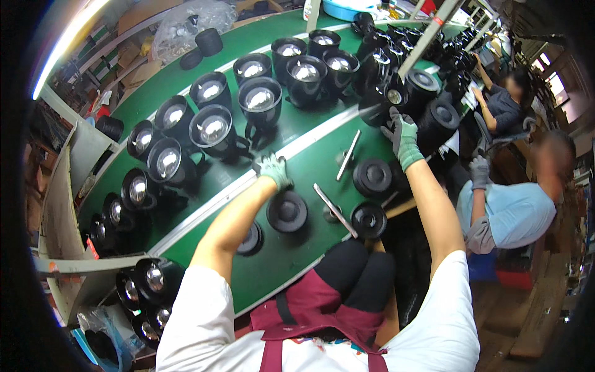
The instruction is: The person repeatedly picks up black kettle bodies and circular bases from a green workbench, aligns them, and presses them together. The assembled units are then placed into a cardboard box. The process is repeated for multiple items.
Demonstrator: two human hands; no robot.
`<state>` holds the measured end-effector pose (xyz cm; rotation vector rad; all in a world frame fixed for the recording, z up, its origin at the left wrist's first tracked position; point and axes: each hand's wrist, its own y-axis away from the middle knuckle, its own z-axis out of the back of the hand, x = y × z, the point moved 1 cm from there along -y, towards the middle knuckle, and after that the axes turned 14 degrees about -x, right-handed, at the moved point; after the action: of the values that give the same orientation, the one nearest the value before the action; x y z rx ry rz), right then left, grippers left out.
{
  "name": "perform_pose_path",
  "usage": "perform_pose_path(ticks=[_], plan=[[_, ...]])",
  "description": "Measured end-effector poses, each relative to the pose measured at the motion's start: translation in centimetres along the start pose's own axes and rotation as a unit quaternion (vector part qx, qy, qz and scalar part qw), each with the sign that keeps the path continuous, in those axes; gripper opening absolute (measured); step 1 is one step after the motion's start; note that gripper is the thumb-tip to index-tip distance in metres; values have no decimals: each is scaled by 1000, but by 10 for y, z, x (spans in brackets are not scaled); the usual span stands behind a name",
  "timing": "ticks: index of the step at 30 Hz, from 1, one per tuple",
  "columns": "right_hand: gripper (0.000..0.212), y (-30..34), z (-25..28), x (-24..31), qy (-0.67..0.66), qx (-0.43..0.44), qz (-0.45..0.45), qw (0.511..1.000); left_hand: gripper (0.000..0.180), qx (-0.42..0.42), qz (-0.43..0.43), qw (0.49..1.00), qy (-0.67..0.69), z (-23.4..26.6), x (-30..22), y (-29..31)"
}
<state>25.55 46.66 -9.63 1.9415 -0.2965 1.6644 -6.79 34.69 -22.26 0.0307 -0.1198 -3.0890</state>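
Both my hands wear grey-green gloves. My left hand (273, 172) rests at the metal rail (310, 139) along the green table, fingers apart and holding nothing that I can see. Just beyond it stands a black mug with a shiny metallic inside (260, 103). My right hand (403, 135) reaches forward with fingers spread, its fingertips beside a tilted black mug (375, 106); whether they touch it I cannot tell. Between my arms lie a black round lid-like disc (287, 211), another such disc (372, 178) and two metal bars on stands (349, 155).
Several black mugs line the table (214, 127) beyond the rail. More dark mugs crowd the far right around a slanted post (427, 38). Black lidded cylinders (441, 116) stand beside my right hand. A co-worker in light blue (514, 214) sits close on the right, another person (505, 102) farther off.
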Motion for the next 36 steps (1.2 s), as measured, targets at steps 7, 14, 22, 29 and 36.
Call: perform_pose_path(ticks=[7,14,22,29,36], plan=[[35,-161,-81,-37,19,-146,21,989,105,-38,-1,997,68,-16,7,8],[47,-254,-113,-32,-33,-99,-30,994,101,-6,10,995,97,-5,8,4],[78,-228,-135,-27,550,-244,325,730,102,-14,13,994,105,-7,10,5],[70,-39,-209,-10,250,156,751,590,102,-8,13,995,103,-8,11,6],[78,1,-244,-59,514,185,649,529,102,-11,19,993,113,-10,11,8]])
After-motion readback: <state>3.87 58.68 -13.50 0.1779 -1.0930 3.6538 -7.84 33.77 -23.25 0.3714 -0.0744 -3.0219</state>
